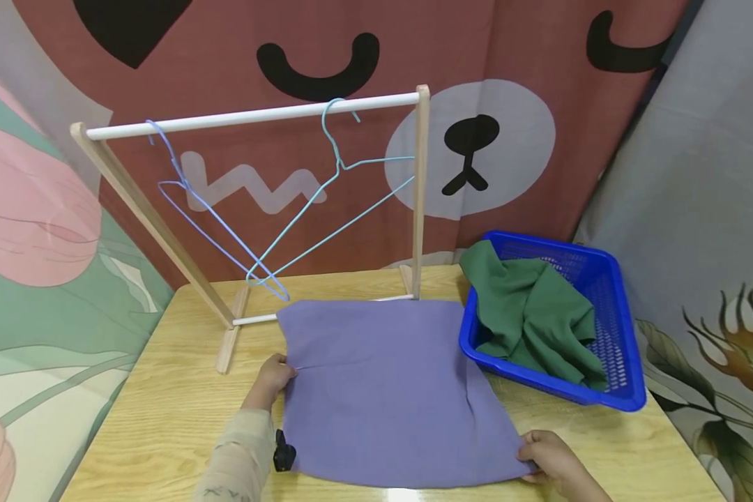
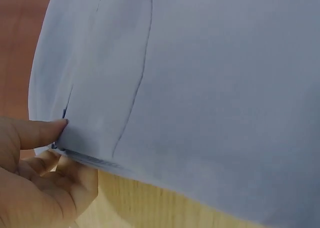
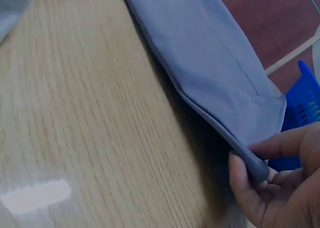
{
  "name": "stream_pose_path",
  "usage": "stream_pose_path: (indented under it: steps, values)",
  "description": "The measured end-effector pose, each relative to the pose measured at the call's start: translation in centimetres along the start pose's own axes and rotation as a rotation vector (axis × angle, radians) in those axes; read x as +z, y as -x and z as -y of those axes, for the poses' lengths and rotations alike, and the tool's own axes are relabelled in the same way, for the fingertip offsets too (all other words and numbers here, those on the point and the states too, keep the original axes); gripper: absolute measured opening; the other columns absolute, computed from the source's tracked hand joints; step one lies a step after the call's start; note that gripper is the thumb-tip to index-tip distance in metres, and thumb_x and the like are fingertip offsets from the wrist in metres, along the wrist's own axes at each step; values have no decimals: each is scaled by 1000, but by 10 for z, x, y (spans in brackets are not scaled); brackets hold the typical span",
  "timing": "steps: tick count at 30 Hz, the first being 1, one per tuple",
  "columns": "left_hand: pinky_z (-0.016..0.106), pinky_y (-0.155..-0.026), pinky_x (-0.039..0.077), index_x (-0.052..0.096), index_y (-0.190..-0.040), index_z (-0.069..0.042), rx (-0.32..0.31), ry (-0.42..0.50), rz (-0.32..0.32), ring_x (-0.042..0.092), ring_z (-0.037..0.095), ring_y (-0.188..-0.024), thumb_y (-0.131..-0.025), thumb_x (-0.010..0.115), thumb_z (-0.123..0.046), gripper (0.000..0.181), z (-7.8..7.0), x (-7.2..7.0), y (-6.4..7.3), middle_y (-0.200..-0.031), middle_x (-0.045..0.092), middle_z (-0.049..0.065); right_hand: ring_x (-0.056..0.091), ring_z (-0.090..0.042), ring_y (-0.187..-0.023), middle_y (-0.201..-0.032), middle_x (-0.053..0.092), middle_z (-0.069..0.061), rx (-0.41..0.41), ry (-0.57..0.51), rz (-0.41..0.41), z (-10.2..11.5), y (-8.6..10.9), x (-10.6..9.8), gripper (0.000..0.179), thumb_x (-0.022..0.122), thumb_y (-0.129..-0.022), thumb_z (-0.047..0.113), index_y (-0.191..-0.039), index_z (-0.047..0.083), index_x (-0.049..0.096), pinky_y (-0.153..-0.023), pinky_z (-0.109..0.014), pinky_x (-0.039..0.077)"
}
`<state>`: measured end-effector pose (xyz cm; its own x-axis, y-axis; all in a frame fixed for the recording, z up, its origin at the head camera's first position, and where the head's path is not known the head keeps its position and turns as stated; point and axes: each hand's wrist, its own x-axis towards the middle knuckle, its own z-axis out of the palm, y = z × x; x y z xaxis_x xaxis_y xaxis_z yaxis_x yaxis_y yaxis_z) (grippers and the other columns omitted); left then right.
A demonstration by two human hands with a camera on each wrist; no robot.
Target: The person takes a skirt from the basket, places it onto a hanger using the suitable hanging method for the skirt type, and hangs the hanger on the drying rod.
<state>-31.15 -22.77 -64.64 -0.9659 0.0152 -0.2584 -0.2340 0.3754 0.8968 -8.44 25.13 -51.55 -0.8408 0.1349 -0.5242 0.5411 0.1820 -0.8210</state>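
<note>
A purple cloth (image 1: pixel 376 390) lies spread over the front of the wooden table. My left hand (image 1: pixel 272 380) pinches its left edge, about a third of the way down from the far side. In the left wrist view the thumb (image 2: pixel 45 133) lies on top of the cloth (image 2: pixel 210 87), with curled fingers beneath. At the near right corner, my right hand (image 1: pixel 552 460) pinches the cloth between thumb and fingers. The right wrist view shows that corner of the cloth (image 3: pixel 200 57) lifted a little, its edge folded in the grip of the right hand (image 3: pixel 285 178).
Behind the cloth stands a wooden rack with a white bar (image 1: pixel 257 117). A lavender hanger (image 1: pixel 210 209) and a teal hanger (image 1: pixel 335 174) hang from it. To the right, a blue basket (image 1: pixel 627 348) holds a green cloth (image 1: pixel 533 307). Patterned curtains surround the table (image 1: pixel 144 411).
</note>
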Motion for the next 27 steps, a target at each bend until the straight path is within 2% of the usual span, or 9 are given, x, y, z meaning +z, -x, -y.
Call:
stream_pose_path:
  steps: [4, 7, 9, 12, 14, 18, 21, 23, 27]
  values:
    - [37, -58, 46, 42, -102, 12, -76, -9, -9, 49, 26, -72, -73, 57, 2, 34, -59, 0, 43, -86, 47, 19, 48, -16, -58, -65, 47, -5, -43, 57, 103, 1, -6, 0, 8, 53, -68, -4, -73, -5, 47, -52, -29, 45]
    - [40, -69, 45, 38, -103, 15, -137, 14, 7, 46, 29, -79, -78, 50, 1, 32, -108, 2, 79, -91, 44, 21, 55, -27, -74, -81, 55, -18, -60, 28, 114, 8, -18, 3, 30, 57, -72, 3, -92, -16, 48, -66, -37, 47]
    - [44, -76, 43, 35, -107, 17, -155, 36, 15, 44, 31, -85, -81, 46, -2, 34, -127, 3, 93, -95, 42, 23, 53, -35, -85, -95, 53, -29, -60, -15, 98, 15, -28, 7, 48, 59, -75, 8, -106, -22, 39, -75, -43, 45]
    - [43, -76, 43, 38, -108, 16, -152, 83, 6, 46, 29, -86, -80, 50, -7, 38, -114, 3, 77, -96, 44, 23, 48, -43, -95, -109, 42, -37, -57, -43, 21, 26, -43, 13, 63, 62, -76, 16, -114, -24, 32, -81, -48, 41]
    - [42, -78, 43, 39, -113, 15, -97, 167, 14, 47, 29, -91, -80, 52, -8, 43, -108, 3, 74, -102, 46, 24, 43, -44, -100, -114, 38, -37, -59, -32, -35, 31, -50, 17, 70, 63, -76, 24, -117, -22, 31, -85, -50, 36]
    - [45, -79, 41, 33, -119, 18, -94, 205, -46, 46, 32, -97, -80, 56, -12, 55, -74, 8, 38, -110, 45, 26, 23, -49, -114, -125, 23, -38, -118, 50, -96, 35, -60, 25, 74, 60, -78, 29, -122, -20, 27, -95, -53, 21]
    - [40, -68, 45, 38, -116, 18, -142, 141, -138, 51, 27, -85, -75, 62, -16, 59, -34, 12, -6, -99, 52, 22, 21, -48, -115, -126, 22, -38, -160, 85, -130, 35, -63, 28, 61, 53, -83, 21, -122, -19, 29, -96, -52, 20]
    - [37, -64, 45, 39, -117, 15, -141, 133, -170, 53, 24, -80, -73, 64, -17, 59, -19, 12, -23, -96, 54, 19, 21, -48, -115, -125, 22, -37, -169, 90, -149, 35, -63, 27, 54, 49, -84, 16, -122, -19, 29, -96, -52, 19]
    - [40, -65, 46, 40, -124, 3, -73, 163, -203, 54, 28, -81, -75, 62, -8, 55, 6, 12, -50, -99, 53, 21, 15, -48, -117, -128, 19, -35, -167, 81, -155, 32, -60, 23, 49, 47, -86, 11, -123, -17, 30, -96, -53, 16]
